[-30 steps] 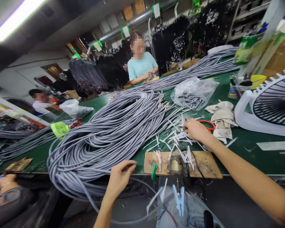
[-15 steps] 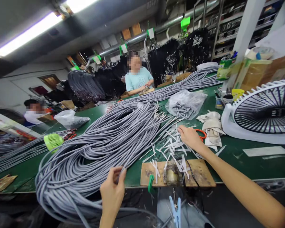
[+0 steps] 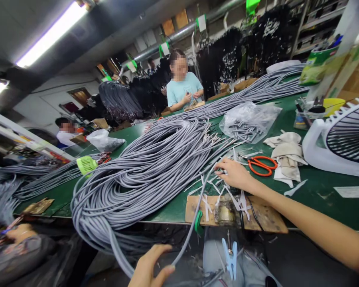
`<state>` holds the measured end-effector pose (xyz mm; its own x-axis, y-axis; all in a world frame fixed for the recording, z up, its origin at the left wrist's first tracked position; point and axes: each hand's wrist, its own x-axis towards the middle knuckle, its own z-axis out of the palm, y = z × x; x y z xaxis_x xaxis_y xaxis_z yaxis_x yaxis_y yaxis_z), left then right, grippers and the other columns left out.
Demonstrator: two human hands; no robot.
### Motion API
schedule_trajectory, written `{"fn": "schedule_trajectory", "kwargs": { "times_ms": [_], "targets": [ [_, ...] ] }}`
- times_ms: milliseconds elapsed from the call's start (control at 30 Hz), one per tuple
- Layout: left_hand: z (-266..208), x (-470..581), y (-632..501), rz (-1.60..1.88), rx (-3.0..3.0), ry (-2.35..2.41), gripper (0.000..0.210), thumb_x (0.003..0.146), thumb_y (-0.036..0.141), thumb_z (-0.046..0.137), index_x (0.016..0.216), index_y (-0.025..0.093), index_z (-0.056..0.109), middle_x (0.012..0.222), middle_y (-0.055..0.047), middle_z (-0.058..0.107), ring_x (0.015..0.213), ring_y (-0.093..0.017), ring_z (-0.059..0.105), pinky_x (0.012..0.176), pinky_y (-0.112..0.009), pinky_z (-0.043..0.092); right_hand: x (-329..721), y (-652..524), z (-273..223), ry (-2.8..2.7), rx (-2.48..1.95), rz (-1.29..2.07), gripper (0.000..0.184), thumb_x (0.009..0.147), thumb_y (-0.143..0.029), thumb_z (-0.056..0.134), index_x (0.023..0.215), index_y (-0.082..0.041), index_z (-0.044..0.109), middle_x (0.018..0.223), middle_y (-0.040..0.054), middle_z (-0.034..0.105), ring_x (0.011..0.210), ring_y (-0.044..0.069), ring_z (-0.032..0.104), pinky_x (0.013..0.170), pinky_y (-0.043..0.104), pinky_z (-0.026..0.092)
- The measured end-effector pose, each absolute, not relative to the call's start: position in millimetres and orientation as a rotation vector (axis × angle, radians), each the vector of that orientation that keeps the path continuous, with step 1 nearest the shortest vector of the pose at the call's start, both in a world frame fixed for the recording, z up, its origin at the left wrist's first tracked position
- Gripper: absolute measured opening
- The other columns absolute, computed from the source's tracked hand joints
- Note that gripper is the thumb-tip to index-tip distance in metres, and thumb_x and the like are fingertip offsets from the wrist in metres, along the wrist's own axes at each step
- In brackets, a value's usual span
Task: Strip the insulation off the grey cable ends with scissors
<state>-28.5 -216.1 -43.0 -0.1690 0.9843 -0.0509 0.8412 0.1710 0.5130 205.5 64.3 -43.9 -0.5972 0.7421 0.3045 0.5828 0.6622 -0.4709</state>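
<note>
My right hand [image 3: 232, 173] is closed on a grey cable [image 3: 199, 205] near its end, above a scatter of white strips [image 3: 208, 202]. From there the cable curves down over the table edge to my left hand [image 3: 152, 264]. The left thumb and fingers are apart, with the cable passing at the fingertips, not gripped. A large coil of grey cables [image 3: 143, 171] lies to the left of my right hand, its stripped ends [image 3: 214, 137] facing right. Below my right hand, a wooden board [image 3: 265, 217] carries a small metal block [image 3: 226, 214].
Orange-handled scissors [image 3: 261, 166], a cloth [image 3: 287, 155] and a white fan [image 3: 320, 147] stand to the right. A plastic bag of short pieces [image 3: 249, 121] lies behind. A light blue clip [image 3: 229, 255] hangs below the board. Across the green table [image 3: 167, 217] sits a co-worker [image 3: 182, 89].
My left hand has moved down and opened. My right hand has come nearer, bringing a cable end across the strips, and the scissors are uncovered. The view has shifted left.
</note>
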Motion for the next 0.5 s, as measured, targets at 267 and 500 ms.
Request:
{"fn": "schedule_trajectory", "kwargs": {
  "times_ms": [267, 500],
  "targets": [
    [-11.7, 41.0, -39.4, 0.452, 2.036, 2.143, 0.033, 0.083, 0.037, 0.046, 0.102, 0.015, 0.061, 0.091, -0.010, 0.065, 0.085, -0.019, 0.060, 0.081, -0.031, 0.044, 204.0, 97.2, -34.2, -2.305, -1.130, 0.445, 0.025, 0.081, -0.017, 0.042, 0.095, -0.019, 0.062, 0.089, 0.0048, 0.066, 0.081, 0.017, 0.059, 0.069, 0.023, 0.038],
    [-19.3, 58.2, 61.6, 0.346, 2.073, 1.974, 0.012, 0.070, 0.018, 0.054, 0.072, 0.011, 0.063, 0.075, -0.014, 0.064, 0.082, -0.027, 0.061, 0.075, -0.037, 0.044, 239.6, 102.2, -28.1, -2.058, -1.336, 0.408, 0.021, 0.080, -0.023, 0.044, 0.088, -0.017, 0.063, 0.086, 0.0091, 0.064, 0.077, 0.020, 0.057, 0.065, 0.026, 0.036]
  ]
}}
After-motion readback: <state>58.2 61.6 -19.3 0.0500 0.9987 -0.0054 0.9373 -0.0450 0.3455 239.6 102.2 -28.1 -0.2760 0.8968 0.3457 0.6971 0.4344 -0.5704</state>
